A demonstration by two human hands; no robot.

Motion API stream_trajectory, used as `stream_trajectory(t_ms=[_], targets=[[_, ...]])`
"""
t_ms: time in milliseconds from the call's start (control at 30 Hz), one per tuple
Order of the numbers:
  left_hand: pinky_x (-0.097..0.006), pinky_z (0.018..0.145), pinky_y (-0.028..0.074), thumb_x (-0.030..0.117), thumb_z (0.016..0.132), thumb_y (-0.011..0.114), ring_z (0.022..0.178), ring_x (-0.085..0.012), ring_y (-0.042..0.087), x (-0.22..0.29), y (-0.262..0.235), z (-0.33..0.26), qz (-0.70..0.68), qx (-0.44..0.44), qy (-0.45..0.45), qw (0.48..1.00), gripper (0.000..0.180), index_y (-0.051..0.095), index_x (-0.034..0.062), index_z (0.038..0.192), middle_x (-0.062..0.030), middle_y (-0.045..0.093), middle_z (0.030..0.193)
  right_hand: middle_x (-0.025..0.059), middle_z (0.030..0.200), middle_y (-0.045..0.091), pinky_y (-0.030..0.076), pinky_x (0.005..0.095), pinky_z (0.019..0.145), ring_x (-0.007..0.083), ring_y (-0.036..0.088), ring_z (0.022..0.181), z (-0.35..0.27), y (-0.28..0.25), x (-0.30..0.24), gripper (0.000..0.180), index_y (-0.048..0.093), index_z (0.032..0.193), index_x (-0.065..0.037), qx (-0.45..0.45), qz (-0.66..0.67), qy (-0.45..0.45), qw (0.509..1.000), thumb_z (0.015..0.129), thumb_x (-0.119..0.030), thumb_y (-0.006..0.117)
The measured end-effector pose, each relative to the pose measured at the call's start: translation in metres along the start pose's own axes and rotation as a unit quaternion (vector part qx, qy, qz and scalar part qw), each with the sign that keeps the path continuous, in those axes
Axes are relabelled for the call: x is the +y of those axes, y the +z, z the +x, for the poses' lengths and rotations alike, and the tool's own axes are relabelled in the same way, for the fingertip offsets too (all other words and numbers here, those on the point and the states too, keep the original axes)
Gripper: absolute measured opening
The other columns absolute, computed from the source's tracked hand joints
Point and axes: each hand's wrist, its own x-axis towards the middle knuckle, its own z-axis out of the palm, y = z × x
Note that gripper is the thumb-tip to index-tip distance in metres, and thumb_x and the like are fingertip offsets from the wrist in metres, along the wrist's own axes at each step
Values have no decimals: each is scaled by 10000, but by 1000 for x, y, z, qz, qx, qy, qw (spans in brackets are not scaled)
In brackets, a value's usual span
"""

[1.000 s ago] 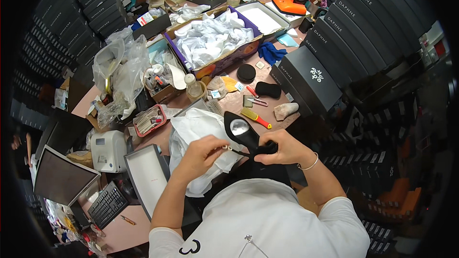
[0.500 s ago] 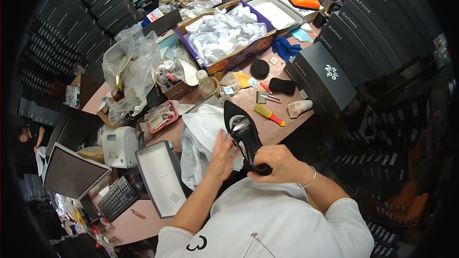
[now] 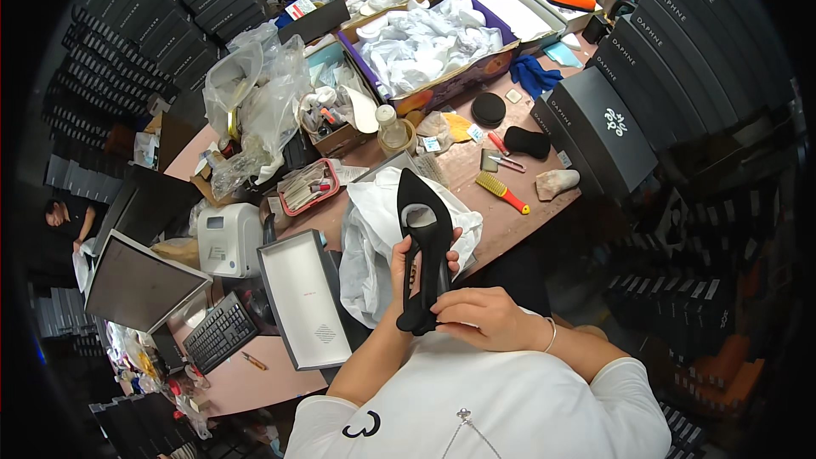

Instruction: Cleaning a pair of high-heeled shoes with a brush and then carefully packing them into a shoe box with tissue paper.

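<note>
A black pointed-toe shoe [image 3: 434, 259] is held in front of my chest, its toe pointing away from me. Whitish stuffing shows in its opening. My left hand [image 3: 397, 270] wraps it from below, the thumb on one side and fingertips showing on the other. At the heel end, my right hand [image 3: 486, 320] pinches the black edge between bent fingers. Behind the shoe lies crumpled white tissue paper [image 3: 361, 251], partly on an open shoe box part [image 3: 297, 306] with a white inside.
On the pink table [image 3: 476, 238] are a yellow-and-red brush [image 3: 503, 193], a black sponge [image 3: 527, 143] and a glass jar [image 3: 392, 129]. A large carton [image 3: 399, 102] holds white-wrapped items. Stacked dark boxes [image 3: 595, 123] rise at the right. A keyboard [image 3: 219, 333] lies left.
My left hand has gone from beside the shoe to gripping it from underneath. The right hand has shifted its hold at the heel. The shoe has turned more upright, and the view has shifted slightly.
</note>
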Motion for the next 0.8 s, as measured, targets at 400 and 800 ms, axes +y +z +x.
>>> stream_trajectory(t_ms=[400, 800], targets=[[-308, 748, 556, 396, 892, 476, 803, -192, 644, -8, 8, 15, 107, 209, 66, 970, 534, 527, -39, 1198, -96, 641, 896, 288, 1449, 285, 451, 413, 972, 425, 489, 1223, 7, -10, 5, 716, 462, 1335, -29, -40, -72, 136, 987, 736, -231, 797], [-234, 459, 432, 316, 858, 713, 515, -88, 541, 42, 14, -16, 616, 185, 45, 764, 314, 604, 37, 950, -15, 589, 629, 152, 1290, 531, 509, 368, 885, 318, 589, 1064, -26, -9, 32, 590, 587, 1245, -98, 34, -80, 141, 986, 680, -97, 759]])
